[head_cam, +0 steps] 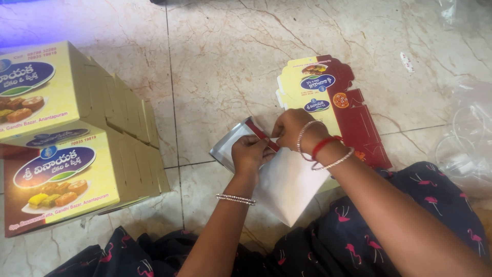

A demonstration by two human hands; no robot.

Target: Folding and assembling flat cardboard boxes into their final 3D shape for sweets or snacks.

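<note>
Over the marble floor my left hand (250, 152) and my right hand (291, 128) pinch a flat box blank (287, 184) together. The blank shows a white inner face, a silvery flap (229, 143) at its upper left and a red strip along the fold between my fingers. My left hand grips the fold from below, and my right hand holds it from above. Thin bangles sit on both wrists, and a red thread circles the right one.
A stack of flat yellow and maroon box blanks (328, 97) lies just beyond my hands. Folded yellow boxes with sweets pictured (61, 169) are piled at the left. Clear plastic wrap (469, 149) lies at the right. My dark patterned clothing (359, 241) fills the bottom.
</note>
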